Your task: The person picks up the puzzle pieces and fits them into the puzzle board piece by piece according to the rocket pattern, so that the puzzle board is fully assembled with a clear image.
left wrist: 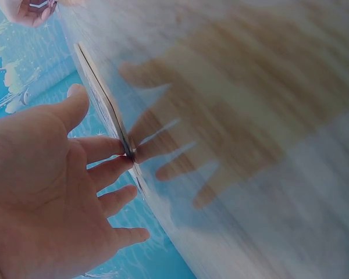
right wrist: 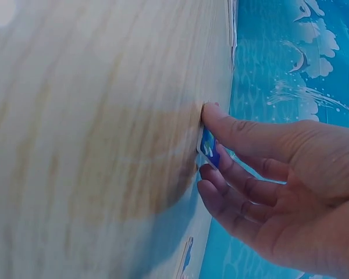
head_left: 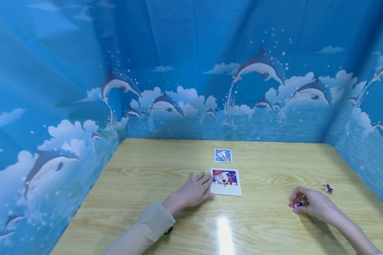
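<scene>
A white-framed jigsaw board [head_left: 226, 190] lies flat on the table, its upper part filled with a picture of a white cartoon figure in red and its lower strip bare. Against the board's left edge rests my left hand [head_left: 194, 191], fingers spread and fairly straight; the left wrist view shows fingertips [left wrist: 127, 160] touching that edge. Off to the right, my right hand [head_left: 312, 203] pinches a small puzzle piece [right wrist: 208, 148] between thumb and fingers, close to the tabletop. Fingers cover part of that piece. Just beyond this hand lie loose puzzle pieces [head_left: 327, 188], whose count I cannot tell.
Behind the board sits a small picture card [head_left: 223, 156] with a similar cartoon figure. The wood-grain table [head_left: 166, 159] is bordered at the back and both sides by a blue dolphin-print curtain [head_left: 191, 71]. Light reflects off the tabletop near the front.
</scene>
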`<action>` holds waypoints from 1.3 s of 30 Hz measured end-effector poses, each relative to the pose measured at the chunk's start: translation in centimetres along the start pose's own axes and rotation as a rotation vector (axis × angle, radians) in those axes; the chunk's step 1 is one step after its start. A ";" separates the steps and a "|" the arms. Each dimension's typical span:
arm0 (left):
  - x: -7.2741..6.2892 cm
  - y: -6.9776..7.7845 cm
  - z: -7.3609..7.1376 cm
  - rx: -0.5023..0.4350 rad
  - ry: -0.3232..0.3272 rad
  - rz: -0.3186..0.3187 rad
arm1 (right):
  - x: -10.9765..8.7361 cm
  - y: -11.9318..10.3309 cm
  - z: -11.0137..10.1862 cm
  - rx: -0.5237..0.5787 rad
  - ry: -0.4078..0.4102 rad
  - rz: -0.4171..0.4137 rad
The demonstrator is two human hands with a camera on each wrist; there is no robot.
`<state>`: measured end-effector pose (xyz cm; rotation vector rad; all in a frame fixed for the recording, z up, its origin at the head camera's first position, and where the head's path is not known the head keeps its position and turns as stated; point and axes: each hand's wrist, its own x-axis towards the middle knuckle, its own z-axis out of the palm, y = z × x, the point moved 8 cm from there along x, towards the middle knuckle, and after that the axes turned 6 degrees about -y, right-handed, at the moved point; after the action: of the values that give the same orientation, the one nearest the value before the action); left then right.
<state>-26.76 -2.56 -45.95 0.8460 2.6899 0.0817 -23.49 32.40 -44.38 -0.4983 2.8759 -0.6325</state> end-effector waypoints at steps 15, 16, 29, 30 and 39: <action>-0.1 0.0 0.0 -0.008 -0.006 -0.008 | 1.8 -1.9 -0.7 0.051 0.025 -0.077; -0.1 0.0 0.0 -0.009 -0.008 -0.009 | 2.0 -2.1 -0.9 0.058 0.046 -0.069; 0.1 0.0 0.1 0.000 0.001 -0.005 | 5.5 -5.5 -1.2 0.276 0.159 -0.017; 0.1 0.0 0.1 -0.003 0.000 -0.005 | 5.8 -5.8 -1.1 0.297 0.157 -0.015; -0.1 0.0 0.0 -0.007 0.001 -0.002 | 8.9 -8.9 0.6 0.499 0.095 -0.028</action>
<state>-26.66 -2.59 -45.94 0.8414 2.6901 0.0916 -29.11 21.40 -41.76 -0.4379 2.6461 -1.3571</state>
